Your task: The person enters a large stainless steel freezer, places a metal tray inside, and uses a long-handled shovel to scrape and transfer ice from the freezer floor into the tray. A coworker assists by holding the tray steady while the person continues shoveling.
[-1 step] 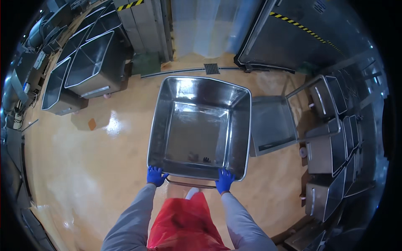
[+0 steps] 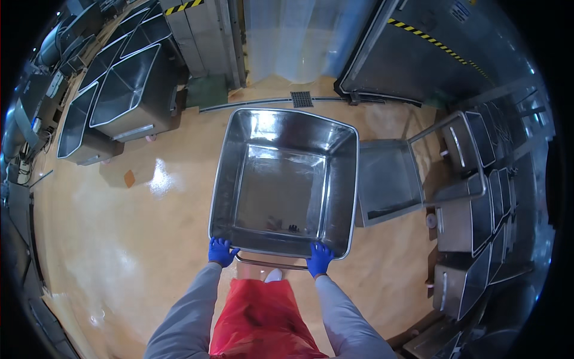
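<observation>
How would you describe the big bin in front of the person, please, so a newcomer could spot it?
On the tan floor, just beyond the red apron, stands a shiny steel bin. Unlike the bins at left and right, it has blue-gloved hands on its near rim.

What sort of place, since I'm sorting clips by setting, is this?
Likely an industrial plant, perhaps for food processing: a large steel tub stands in front, more metal tubs stand along the left, and a translucent curtain hangs beyond.
</observation>
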Demonstrator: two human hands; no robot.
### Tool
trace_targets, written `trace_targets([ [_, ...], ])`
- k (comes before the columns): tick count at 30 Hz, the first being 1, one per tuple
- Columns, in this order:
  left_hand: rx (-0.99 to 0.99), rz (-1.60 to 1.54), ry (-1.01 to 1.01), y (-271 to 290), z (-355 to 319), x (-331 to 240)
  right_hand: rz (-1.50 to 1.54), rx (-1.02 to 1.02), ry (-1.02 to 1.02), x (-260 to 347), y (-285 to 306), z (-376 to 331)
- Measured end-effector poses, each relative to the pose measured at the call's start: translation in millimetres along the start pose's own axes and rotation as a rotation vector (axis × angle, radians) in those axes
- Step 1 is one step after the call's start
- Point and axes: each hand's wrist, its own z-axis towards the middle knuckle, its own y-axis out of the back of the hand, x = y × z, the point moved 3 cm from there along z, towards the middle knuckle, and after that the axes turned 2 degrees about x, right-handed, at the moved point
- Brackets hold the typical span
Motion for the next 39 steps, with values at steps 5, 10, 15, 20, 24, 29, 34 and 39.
trace_targets([
  [5,-0.001,-0.016,0.022,47.0,144.2,0.5,0.052,0.196,-0.018,-6.6,29.6,170.1],
  [10,0.016,0.008,0.039,117.0,304.9,5.6,0.080,0.217,0.069,1.2,83.1,359.8],
  [15,0.147,-0.056,0.043,209.7,474.3,-11.7,0.087,0.285,0.033,-20.2,101.5,529.3],
  [20,0.143,-0.048,0.040,297.7,651.3,-12.4,0.058,0.341,0.033,-27.0,127.8,733.1],
  [24,0.093,0.046,0.048,353.1,785.0,-16.4,0.098,0.237,0.066,-34.6,144.8,879.2],
  [29,0.132,0.057,0.072,442.4,961.8,-36.8,0.069,0.236,0.068,-53.8,171.7,1067.8],
  [34,0.130,0.051,0.170,525.2,1112.3,-43.3,0.051,0.356,0.061,-46.7,205.9,1239.0],
  [39,-0.320,-0.178,-0.020,643.4,1255.9,-93.1,0.044,0.350,0.037,-33.5,234.8,1387.4],
])
